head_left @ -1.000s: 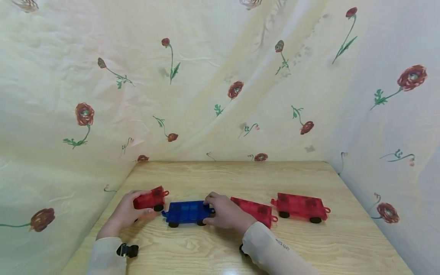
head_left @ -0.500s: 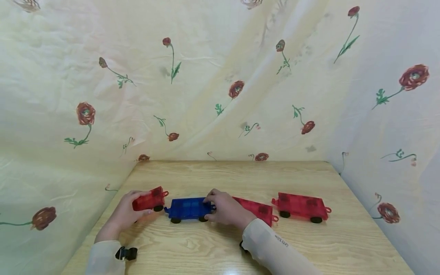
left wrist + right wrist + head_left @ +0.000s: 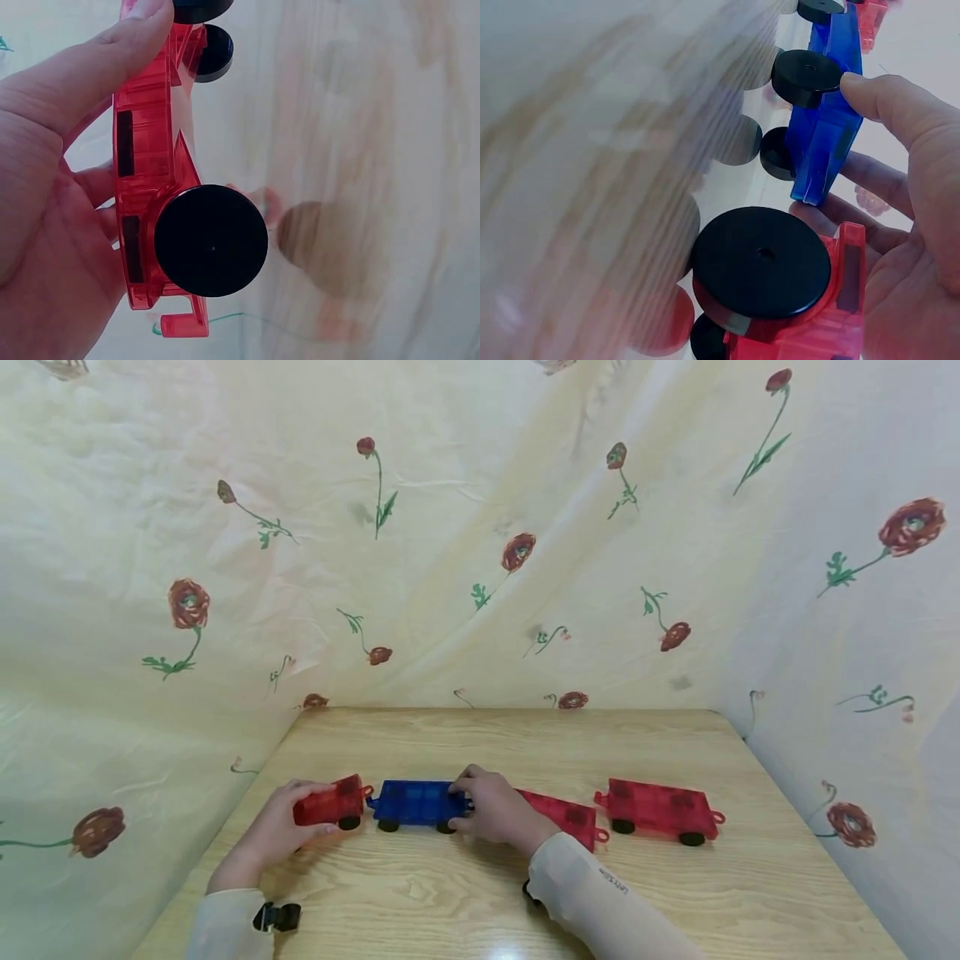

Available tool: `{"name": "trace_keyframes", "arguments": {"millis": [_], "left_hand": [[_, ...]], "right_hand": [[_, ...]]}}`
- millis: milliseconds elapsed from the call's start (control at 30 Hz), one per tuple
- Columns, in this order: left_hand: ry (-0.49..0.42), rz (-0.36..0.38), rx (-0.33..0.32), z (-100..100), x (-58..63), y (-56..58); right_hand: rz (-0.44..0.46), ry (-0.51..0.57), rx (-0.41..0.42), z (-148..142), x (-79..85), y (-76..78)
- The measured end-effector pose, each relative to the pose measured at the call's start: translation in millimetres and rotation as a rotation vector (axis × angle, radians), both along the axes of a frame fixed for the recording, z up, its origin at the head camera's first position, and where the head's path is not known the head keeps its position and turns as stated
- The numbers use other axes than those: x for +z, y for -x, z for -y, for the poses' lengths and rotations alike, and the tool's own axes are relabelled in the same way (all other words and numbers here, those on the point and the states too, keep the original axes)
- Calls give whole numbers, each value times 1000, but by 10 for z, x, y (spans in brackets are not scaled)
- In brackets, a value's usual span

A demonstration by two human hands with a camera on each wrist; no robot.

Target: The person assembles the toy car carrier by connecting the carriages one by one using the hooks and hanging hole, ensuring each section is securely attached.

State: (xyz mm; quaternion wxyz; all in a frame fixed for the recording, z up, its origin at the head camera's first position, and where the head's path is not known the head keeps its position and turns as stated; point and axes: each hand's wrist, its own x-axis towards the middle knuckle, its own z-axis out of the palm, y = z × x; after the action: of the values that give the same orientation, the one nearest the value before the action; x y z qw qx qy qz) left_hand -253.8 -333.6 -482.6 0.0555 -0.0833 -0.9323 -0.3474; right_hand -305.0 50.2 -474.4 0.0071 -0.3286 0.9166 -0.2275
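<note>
Gripping the left red car (image 3: 337,802) between thumb and bent fingers of the left hand (image 3: 270,831), toward the left of the wooden table (image 3: 420,910), with big black wheels (image 3: 211,241) on its underside. Showing a black buckle (image 3: 277,917) at the edge of the left sleeve (image 3: 232,922). Just to the right, showing the blue car (image 3: 416,802), with its left hook right by the red car's ring, but too small to tell whether joined. Pinching the blue car's right end between thumb and fingers of the right hand (image 3: 495,806), narrow about its edges. Hiding part of the middle red car (image 3: 562,816) behind that hand, with its visible end slanting toward the near side. Farthest right, just beside it, showing the right red car (image 3: 660,810), upright on the table and well apart from both hands. Behind and at both sides, showing flowered cloth (image 3: 442,552).
</note>
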Motion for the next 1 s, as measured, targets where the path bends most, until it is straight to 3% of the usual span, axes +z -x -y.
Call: {"name": "trace_keyframes", "arguments": {"millis": [200,533,700,1000], "left_hand": [[-4,59,-8,-12,-30,8],[39,57,-7,-16,-55,6],[58,65,25,-5,-50,6],[87,51,-13,-1,-53,18]], "right_hand": [[-24,-13,-10,11,4,5],[-21,-12,-11,6,-32,14],[-18,-10,-12,4,-48,22],[14,-16,-20,5,-25,31]]}}
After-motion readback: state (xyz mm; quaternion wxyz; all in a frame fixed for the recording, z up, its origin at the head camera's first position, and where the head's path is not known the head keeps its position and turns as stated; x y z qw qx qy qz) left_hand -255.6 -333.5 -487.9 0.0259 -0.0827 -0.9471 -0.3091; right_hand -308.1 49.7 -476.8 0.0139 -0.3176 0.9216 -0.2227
